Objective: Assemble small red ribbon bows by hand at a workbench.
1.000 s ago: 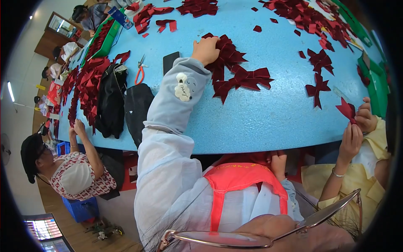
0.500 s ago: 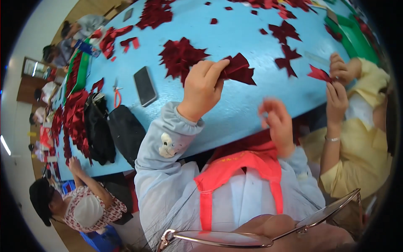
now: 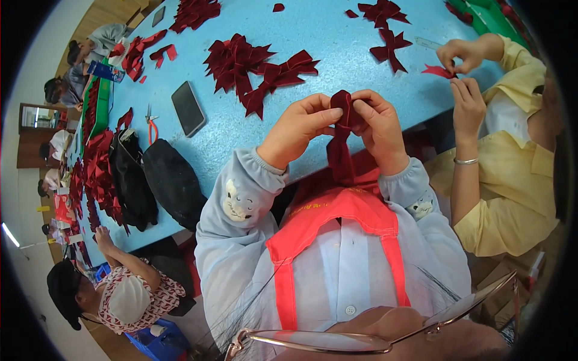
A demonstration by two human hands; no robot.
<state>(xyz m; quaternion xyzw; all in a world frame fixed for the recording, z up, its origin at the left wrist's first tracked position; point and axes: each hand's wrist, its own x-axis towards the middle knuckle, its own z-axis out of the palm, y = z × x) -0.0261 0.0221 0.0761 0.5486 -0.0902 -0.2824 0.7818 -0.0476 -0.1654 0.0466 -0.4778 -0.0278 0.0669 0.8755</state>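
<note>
At the near edge of the worktop [image 3: 238, 141], left hand [image 3: 297, 129] and right hand [image 3: 384, 129] pinch a dark-red ribbon [image 3: 341, 147] between their fingers [image 3: 327, 116].

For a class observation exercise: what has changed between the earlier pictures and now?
The left hand drew back from the bow pile toward the body, taking a dark red bow; the right hand rose to hold it too. The phone and red-handled tool stayed put.

pale blue worktop [image 3: 301, 33] stretching across the room, its surface catching a soft sheen, pale wall [image 3: 21, 186] curving down the left side, slim tube light [image 3: 10, 235] glowing white, brown-framed pane [image 3: 40, 117] shining, brown band [image 3: 101, 338] bordering the wall
</note>
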